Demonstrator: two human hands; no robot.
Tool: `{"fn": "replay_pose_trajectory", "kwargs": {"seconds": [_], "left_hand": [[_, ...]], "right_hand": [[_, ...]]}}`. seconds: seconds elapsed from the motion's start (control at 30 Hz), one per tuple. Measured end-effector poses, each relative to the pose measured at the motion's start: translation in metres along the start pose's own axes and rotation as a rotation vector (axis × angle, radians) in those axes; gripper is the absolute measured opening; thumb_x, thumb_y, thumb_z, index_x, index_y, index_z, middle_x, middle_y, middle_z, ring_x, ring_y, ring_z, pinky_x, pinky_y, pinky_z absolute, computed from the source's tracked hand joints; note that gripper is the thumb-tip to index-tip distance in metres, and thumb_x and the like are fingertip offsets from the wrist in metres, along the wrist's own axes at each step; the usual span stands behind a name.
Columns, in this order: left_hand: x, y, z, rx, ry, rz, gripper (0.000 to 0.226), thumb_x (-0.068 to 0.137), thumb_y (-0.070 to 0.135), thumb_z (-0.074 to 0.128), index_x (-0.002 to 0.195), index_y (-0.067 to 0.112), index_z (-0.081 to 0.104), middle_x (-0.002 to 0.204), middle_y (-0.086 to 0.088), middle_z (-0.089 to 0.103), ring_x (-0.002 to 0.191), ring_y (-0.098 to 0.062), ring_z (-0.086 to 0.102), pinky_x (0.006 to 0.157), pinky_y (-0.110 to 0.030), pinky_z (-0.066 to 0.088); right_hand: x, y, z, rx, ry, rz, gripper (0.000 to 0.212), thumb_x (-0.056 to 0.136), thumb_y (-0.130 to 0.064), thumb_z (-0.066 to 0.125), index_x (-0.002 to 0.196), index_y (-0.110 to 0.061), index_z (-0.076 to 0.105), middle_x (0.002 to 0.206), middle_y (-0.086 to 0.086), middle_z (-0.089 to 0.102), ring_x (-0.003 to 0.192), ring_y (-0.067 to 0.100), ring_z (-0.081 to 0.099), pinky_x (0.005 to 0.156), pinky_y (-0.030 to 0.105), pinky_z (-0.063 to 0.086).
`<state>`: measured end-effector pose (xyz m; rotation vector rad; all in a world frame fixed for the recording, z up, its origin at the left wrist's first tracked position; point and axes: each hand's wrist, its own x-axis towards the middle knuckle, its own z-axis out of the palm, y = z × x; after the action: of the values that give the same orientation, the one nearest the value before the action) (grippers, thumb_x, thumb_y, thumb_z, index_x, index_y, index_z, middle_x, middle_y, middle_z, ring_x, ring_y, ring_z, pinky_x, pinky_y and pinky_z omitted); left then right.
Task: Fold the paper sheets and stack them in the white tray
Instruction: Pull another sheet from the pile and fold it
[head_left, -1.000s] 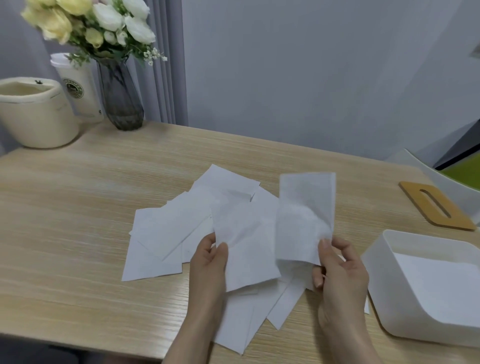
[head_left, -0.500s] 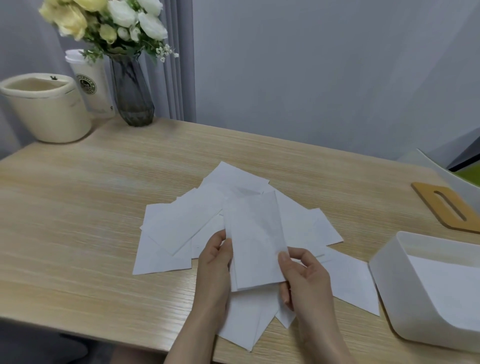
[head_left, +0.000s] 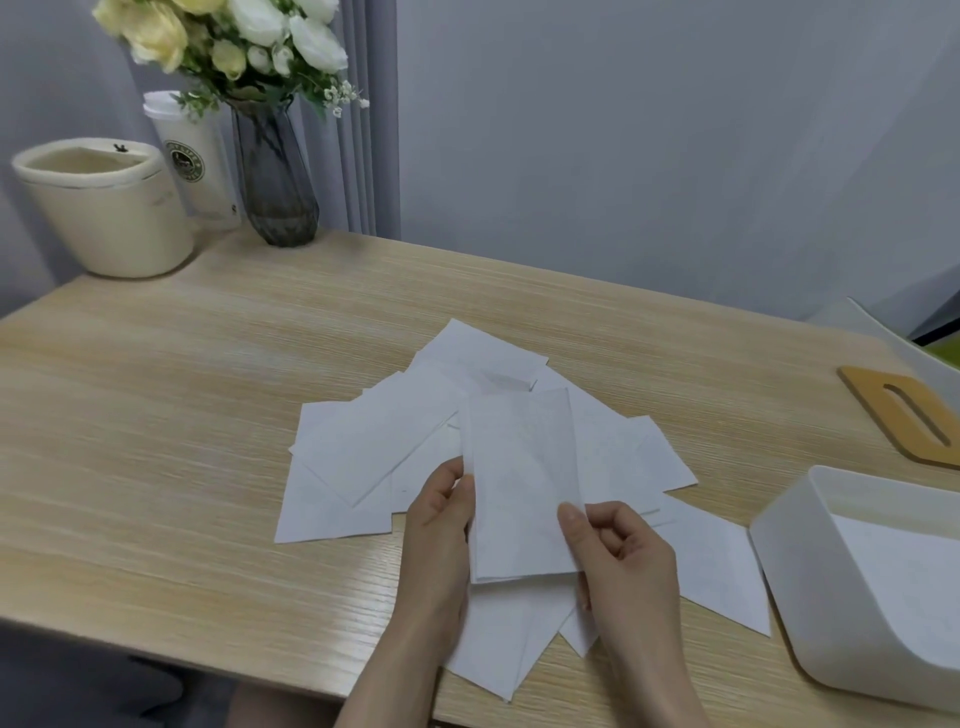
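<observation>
A folded white paper sheet (head_left: 522, 483) stands lifted above a loose pile of several white sheets (head_left: 384, 452) on the wooden table (head_left: 156, 415). My left hand (head_left: 441, 525) pinches the folded sheet's left edge. My right hand (head_left: 621, 556) pinches its lower right edge between thumb and fingers. The white tray (head_left: 795, 566) sits at the right edge of the view, with white paper (head_left: 904, 571) lying inside it.
A cream pot (head_left: 104, 208), a paper cup (head_left: 192, 156) and a glass vase of flowers (head_left: 275, 176) stand at the table's back left corner. A wooden lid with a slot (head_left: 904, 421) lies at the back right. The table's front edge runs just below my wrists.
My right hand brought the sheet's right half over onto the left half, so the sheet is now folded in two. Both hands now pinch its edges.
</observation>
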<state>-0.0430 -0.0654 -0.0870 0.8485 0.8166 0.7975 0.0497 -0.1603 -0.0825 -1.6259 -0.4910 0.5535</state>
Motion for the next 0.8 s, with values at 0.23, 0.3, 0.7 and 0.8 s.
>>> {"fn": "replay_pose_trajectory", "kwargs": {"seconds": [0.23,0.3,0.7,0.8], "left_hand": [[-0.0009,0.0028,0.0008,-0.036,-0.036,-0.003,0.02,0.098,0.013,0.052,0.098,0.011,0.072,0.099,-0.012,0.075,0.088,-0.022,0.071,0.08,-0.037,0.054],[-0.0009,0.0033,0.0003,-0.038,-0.04,-0.004,0.021,0.098,0.013,0.052,0.097,0.011,0.072,0.099,-0.012,0.075,0.088,-0.023,0.071,0.08,-0.037,0.054],[-0.0011,0.0037,-0.0003,-0.05,-0.037,-0.002,0.02,0.098,0.011,0.052,0.098,0.011,0.072,0.1,-0.013,0.075,0.091,-0.024,0.07,0.084,-0.04,0.053],[-0.0007,0.0036,-0.0007,-0.05,-0.032,-0.006,0.021,0.097,0.012,0.053,0.095,0.014,0.074,0.101,-0.013,0.075,0.092,-0.025,0.07,0.085,-0.041,0.052]], "right_hand": [[0.0023,0.0024,-0.0001,0.005,-0.004,-0.02,0.021,0.083,-0.029,0.071,0.07,-0.013,0.064,0.06,0.014,0.046,0.057,0.021,0.032,0.058,0.031,0.027],[0.0023,0.0018,-0.0003,0.003,-0.009,-0.024,0.019,0.083,-0.029,0.071,0.072,-0.015,0.065,0.062,0.018,0.048,0.057,0.021,0.032,0.058,0.032,0.027],[-0.0016,-0.0032,-0.0022,0.086,-0.047,-0.001,0.009,0.084,-0.015,0.07,0.077,-0.011,0.066,0.069,0.025,0.065,0.06,0.018,0.056,0.055,0.025,0.042],[-0.0035,-0.0065,-0.003,0.117,-0.06,0.004,0.008,0.085,-0.01,0.069,0.08,-0.006,0.064,0.06,0.013,0.066,0.05,0.008,0.053,0.046,0.014,0.039]]}}
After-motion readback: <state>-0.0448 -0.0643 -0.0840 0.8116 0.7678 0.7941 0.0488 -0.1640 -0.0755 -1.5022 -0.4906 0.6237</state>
